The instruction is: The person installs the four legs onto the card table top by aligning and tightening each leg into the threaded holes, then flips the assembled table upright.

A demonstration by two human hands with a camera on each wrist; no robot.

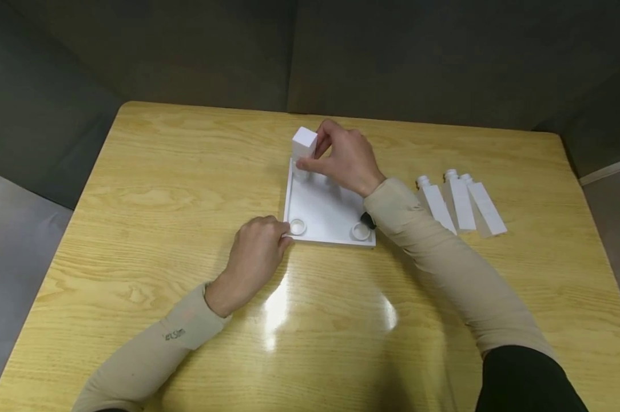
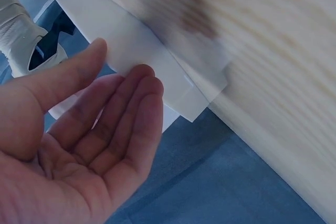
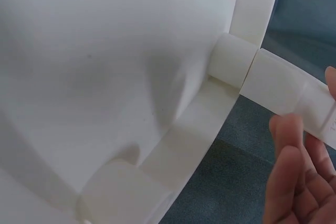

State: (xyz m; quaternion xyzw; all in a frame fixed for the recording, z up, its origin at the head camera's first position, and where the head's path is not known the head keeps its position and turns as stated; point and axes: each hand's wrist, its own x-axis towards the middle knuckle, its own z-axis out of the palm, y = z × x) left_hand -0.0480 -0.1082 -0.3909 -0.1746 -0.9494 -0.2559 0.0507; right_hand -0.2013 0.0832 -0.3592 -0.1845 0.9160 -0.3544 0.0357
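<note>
A square white panel [image 1: 325, 212] with a raised rim lies on the table, with round sockets at its near corners. My left hand [image 1: 255, 252] grips its near-left corner, thumb at the near edge. In the left wrist view, the curled fingers [image 2: 143, 77] lie against the panel's side [image 2: 121, 35]. At the far-left corner my right hand [image 1: 348, 157] pinches a square white table leg [image 1: 303, 140] upright between thumb and fingers. The right wrist view has the leg [image 3: 278, 80] end to end with the corner socket [image 3: 231, 59]; its neck is hidden.
Several spare white legs with threaded necks lie right of the panel, among them a middle leg [image 1: 460, 203]. The wooden table [image 1: 176, 171] meets dark partitions [image 1: 418, 63] at the back. My right forearm passes near the panel's right side.
</note>
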